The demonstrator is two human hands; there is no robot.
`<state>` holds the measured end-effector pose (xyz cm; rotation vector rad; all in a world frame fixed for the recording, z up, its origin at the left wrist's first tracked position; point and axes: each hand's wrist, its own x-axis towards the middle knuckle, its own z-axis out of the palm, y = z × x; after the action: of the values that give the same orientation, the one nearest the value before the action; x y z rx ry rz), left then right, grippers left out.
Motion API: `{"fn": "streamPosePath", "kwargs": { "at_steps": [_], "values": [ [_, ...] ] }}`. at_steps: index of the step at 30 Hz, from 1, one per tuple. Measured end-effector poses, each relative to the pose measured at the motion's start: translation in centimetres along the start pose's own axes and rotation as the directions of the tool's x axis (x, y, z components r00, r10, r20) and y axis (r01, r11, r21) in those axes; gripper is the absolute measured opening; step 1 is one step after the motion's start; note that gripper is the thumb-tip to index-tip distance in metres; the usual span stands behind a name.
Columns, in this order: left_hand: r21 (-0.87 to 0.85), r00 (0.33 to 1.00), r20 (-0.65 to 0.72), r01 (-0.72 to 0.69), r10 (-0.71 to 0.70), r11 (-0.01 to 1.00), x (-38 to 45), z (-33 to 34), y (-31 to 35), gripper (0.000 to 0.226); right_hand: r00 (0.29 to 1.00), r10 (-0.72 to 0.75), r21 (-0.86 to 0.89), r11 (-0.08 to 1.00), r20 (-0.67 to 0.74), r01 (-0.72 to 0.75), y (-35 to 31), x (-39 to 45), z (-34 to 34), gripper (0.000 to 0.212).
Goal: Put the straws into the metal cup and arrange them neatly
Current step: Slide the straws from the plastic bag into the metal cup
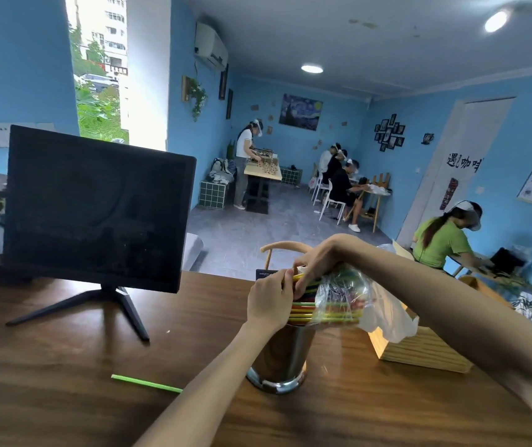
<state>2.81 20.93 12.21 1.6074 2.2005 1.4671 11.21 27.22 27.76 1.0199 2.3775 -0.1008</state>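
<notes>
**Straws half out of the bag, over the cup**

From the head view, we see both hands raised above the cup (282, 356), which stands on the table (64, 398) near its front edge. Our right hand (319, 262) curls down over the top of the bag (342, 295) and grips it with the straws (303, 309) inside; the bundle lies roughly level, just over the cup's mouth. Our left hand (269, 301) has its fingers curled at the bare ends of the straws, pinching them where they leave the plastic. One green straw (146, 384) lies alone on the table, well apart from the cup on the left.

We judge the straws light, thin and smooth — easy to spill if the bundle loosens, and easy to crush if squeezed hard. The bag is soft and slick, so the better hold is on the bare ends, all together, while the other hand draws the plastic away.

Our left wrist covers the cup's rim, so we cannot tell whether any straw is already inside. The glare on the bag hides how many remain — and their far ends blur into the white wrapping by the box (419, 350).
</notes>
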Motion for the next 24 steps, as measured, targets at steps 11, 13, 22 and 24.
{"fn": "streamPosePath", "kwargs": {
  "at_steps": [11, 13, 22, 24],
  "values": [
    [0.061, 0.999, 0.052, 0.011, -0.014, 0.998, -0.3, -0.4, 0.7, 0.046, 0.999, -0.046, 0.087, 0.995, -0.025, 0.048, 0.3, -0.3, 0.1, 0.071],
    [0.005, 0.999, 0.045, 0.025, -0.025, 1.000, -0.2, -0.2, 0.6, 0.043, 0.996, -0.063, 0.082, 0.994, -0.060, 0.068, 0.4, -0.2, 0.3, 0.067],
    [-0.131, 0.999, 0.023, 0.039, -0.036, 0.991, -0.9, 0.0, 1.1, 0.044, 0.969, -0.134, 0.076, 0.985, -0.205, 0.152, 0.6, -0.2, 1.2, 0.057],
    [-0.129, 0.999, 0.019, 0.041, -0.039, 0.991, -0.9, -0.1, 1.0, 0.044, 0.968, -0.133, 0.087, 0.984, -0.213, 0.155, 0.6, -0.6, 1.2, 0.055]
  ]
}}
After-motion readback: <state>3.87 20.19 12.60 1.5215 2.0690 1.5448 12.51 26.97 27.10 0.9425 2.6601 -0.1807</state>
